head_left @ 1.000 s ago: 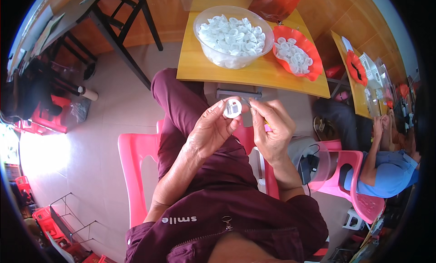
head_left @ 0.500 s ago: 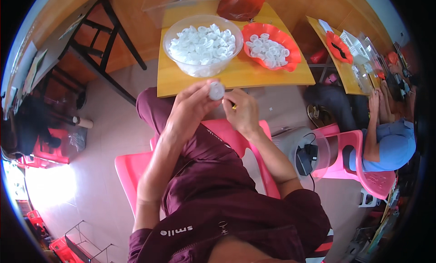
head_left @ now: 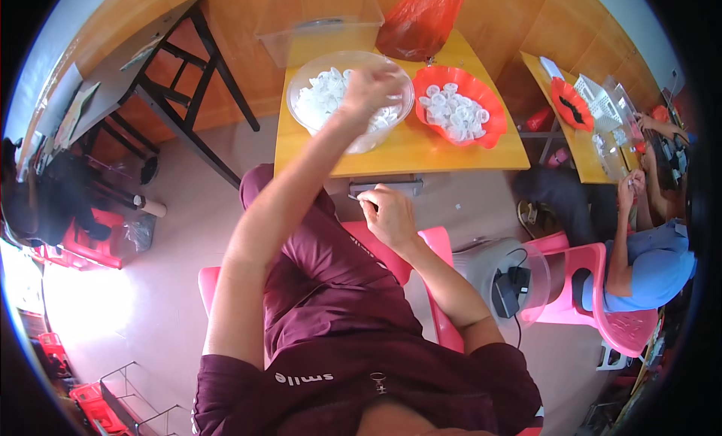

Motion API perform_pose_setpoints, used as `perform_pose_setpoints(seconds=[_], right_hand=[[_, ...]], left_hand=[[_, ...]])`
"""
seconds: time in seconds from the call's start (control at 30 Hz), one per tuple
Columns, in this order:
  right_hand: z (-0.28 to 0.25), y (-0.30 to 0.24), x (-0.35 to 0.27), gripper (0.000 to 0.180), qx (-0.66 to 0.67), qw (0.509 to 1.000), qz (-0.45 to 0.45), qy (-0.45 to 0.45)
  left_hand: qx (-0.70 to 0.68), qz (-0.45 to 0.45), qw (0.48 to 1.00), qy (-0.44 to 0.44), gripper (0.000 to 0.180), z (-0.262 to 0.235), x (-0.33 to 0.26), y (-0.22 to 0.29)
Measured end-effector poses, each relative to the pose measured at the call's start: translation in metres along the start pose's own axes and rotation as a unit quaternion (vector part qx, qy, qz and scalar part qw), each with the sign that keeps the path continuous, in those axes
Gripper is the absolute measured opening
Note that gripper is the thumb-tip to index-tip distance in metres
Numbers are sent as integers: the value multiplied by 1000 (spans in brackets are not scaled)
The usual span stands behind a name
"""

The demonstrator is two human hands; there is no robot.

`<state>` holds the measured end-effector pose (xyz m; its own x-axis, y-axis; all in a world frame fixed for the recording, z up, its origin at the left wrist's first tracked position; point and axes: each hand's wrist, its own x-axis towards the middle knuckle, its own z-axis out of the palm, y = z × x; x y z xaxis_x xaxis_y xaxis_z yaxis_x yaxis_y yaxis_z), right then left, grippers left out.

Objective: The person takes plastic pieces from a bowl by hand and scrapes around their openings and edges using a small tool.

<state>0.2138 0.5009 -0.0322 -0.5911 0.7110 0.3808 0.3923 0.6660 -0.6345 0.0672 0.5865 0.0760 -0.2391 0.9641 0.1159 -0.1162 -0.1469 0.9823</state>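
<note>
Handily, clear bowl [head_left: 364, 144] sits by worktop's [head_left: 440, 160] left edge, within reach; left hand [head_left: 372, 88] above, blurred, grip unclear; right hand [head_left: 389, 216] closed round slim tool [head_left: 353, 197].

Left hand [head_left: 374, 88] over clear bowl [head_left: 368, 142]

Sm. wht translucent pcs [head_left: 319, 99], loose; heaped, jumbled in clr plastic bowl [head_left: 368, 143]; bowl rnd, upright

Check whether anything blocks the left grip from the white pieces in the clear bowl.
Nothing visible does: the left grip is over the open clear bowl, with white pieces beside it; blur hides whether it touches any. The red dish stands to the bowl's right.
</note>
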Motion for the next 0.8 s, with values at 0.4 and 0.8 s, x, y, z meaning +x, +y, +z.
perform_pose_setpoints(seconds=[0.4,0.8], right_hand=[[7,-13,-4,6,19,999,-26,-19],[12,-5,-9,2,12,999,0,-44]], left_hand=[[483,108,869,17,27,-71,43,-35],[598,178,781,13,14,-39,40,-46]])
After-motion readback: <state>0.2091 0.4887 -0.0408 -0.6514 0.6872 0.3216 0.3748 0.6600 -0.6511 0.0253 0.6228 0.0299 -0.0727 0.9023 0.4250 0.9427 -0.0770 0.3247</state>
